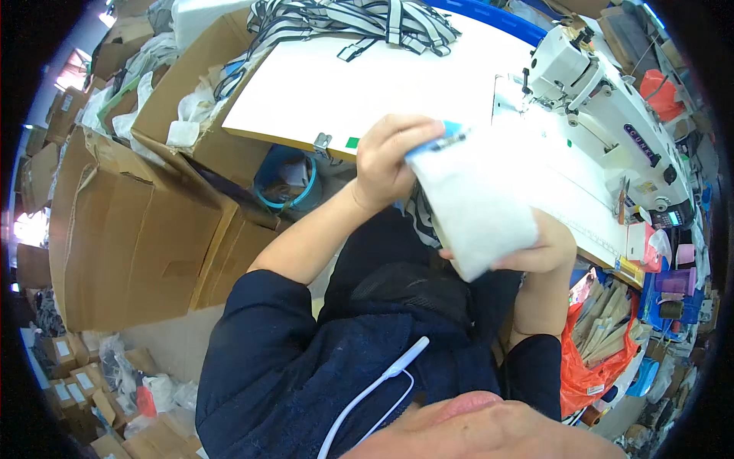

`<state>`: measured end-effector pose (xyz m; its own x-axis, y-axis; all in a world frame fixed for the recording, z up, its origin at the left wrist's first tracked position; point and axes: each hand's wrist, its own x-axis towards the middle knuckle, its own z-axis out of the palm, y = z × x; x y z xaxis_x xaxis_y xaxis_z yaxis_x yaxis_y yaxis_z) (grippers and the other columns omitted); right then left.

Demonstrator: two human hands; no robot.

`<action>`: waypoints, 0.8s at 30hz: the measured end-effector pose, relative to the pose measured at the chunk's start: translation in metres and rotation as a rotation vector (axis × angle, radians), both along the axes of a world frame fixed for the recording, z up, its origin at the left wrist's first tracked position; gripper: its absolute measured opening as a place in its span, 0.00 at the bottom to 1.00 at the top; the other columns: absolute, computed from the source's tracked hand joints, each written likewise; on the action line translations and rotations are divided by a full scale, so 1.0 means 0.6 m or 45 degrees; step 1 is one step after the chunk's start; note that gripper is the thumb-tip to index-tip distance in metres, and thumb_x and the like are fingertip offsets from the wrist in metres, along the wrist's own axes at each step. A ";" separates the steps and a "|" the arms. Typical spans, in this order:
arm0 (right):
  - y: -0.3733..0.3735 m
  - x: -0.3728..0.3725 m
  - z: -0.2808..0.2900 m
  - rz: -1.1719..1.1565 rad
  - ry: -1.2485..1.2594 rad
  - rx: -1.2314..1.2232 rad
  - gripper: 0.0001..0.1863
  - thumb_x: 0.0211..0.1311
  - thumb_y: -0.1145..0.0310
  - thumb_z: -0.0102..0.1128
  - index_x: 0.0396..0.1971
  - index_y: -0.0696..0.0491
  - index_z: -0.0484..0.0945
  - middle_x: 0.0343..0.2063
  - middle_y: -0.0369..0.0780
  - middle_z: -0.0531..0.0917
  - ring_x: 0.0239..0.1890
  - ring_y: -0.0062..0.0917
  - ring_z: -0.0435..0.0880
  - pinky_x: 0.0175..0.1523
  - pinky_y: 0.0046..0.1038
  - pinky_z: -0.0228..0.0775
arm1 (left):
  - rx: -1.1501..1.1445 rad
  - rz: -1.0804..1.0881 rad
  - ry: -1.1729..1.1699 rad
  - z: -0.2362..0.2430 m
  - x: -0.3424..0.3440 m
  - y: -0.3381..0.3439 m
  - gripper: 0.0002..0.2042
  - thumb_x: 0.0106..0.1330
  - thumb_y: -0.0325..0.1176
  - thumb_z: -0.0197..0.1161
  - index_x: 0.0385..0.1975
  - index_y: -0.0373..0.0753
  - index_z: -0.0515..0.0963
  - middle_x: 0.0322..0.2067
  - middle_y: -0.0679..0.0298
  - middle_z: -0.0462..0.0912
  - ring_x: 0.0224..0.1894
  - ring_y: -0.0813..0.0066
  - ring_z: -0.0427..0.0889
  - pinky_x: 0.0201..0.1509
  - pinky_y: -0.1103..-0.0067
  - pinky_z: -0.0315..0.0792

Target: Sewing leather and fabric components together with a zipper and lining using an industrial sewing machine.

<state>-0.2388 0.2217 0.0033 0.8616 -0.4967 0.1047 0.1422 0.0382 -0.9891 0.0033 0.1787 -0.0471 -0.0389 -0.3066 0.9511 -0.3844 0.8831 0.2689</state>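
A white padded fabric piece (474, 203) with a blue strip and a dark clip at its top end is held up in front of me, over my lap. My left hand (386, 161) grips its top left corner by the blue strip. My right hand (547, 245) holds its lower right edge from behind, mostly hidden by the fabric. A white sewing machine (604, 99) stands on the white table (344, 84) just beyond the piece.
A pile of black-and-white striped straps (359, 23) lies at the table's far edge. Large cardboard boxes (145, 222) stand to my left, one with white scraps. A blue bucket (287, 180) sits under the table. An orange bag (596, 344) of wooden pieces is at my right.
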 end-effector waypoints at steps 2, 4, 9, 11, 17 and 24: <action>0.021 0.004 -0.013 -0.146 -0.472 -0.071 0.29 0.54 0.77 0.65 0.56 0.70 0.68 0.43 0.52 0.84 0.45 0.40 0.86 0.52 0.46 0.78 | 0.027 -0.081 0.002 -0.036 -0.005 0.026 0.15 0.49 0.23 0.71 0.38 0.39 0.80 0.35 0.60 0.83 0.34 0.65 0.83 0.37 0.74 0.78; 0.006 -0.112 -0.101 -0.418 -0.369 -0.315 0.24 0.59 0.62 0.64 0.50 0.64 0.77 0.39 0.51 0.86 0.42 0.40 0.87 0.49 0.48 0.78 | 0.131 -0.268 0.024 -0.073 -0.029 0.060 0.16 0.45 0.24 0.73 0.35 0.41 0.78 0.32 0.61 0.81 0.33 0.62 0.82 0.35 0.73 0.76; -0.008 -0.195 -0.136 -0.582 -0.023 -0.326 0.25 0.62 0.56 0.61 0.50 0.61 0.79 0.40 0.51 0.85 0.44 0.42 0.86 0.52 0.50 0.76 | 0.182 -0.702 -0.214 -0.136 -0.107 0.114 0.15 0.47 0.32 0.78 0.32 0.41 0.79 0.29 0.65 0.79 0.29 0.66 0.79 0.31 0.74 0.72; 0.171 -0.078 -0.108 -0.551 -0.021 -0.246 0.25 0.62 0.55 0.61 0.50 0.60 0.79 0.41 0.51 0.85 0.44 0.43 0.85 0.53 0.50 0.75 | 0.304 -0.623 -0.168 -0.154 -0.067 0.125 0.16 0.46 0.36 0.78 0.32 0.40 0.80 0.28 0.65 0.79 0.28 0.65 0.79 0.31 0.73 0.72; 0.012 -0.179 -0.100 -0.650 0.074 -0.246 0.26 0.63 0.54 0.59 0.52 0.59 0.78 0.42 0.51 0.84 0.47 0.45 0.83 0.55 0.51 0.73 | 0.550 -0.611 -0.057 -0.122 -0.144 0.103 0.25 0.46 0.40 0.78 0.43 0.39 0.76 0.39 0.60 0.80 0.43 0.58 0.81 0.47 0.70 0.76; -0.024 -0.164 -0.098 -0.588 -0.052 -0.243 0.27 0.63 0.52 0.58 0.53 0.57 0.78 0.45 0.52 0.83 0.51 0.47 0.81 0.57 0.52 0.70 | 1.160 -0.826 -0.416 -0.121 -0.055 0.072 0.32 0.49 0.32 0.75 0.57 0.42 0.72 0.54 0.57 0.74 0.55 0.61 0.77 0.58 0.67 0.74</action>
<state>-0.3373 0.2073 -0.0556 0.5494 -0.7942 0.2598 0.1401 -0.2190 -0.9656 -0.0299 0.2217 -0.1197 -0.6412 -0.7042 0.3048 -0.0997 0.4702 0.8769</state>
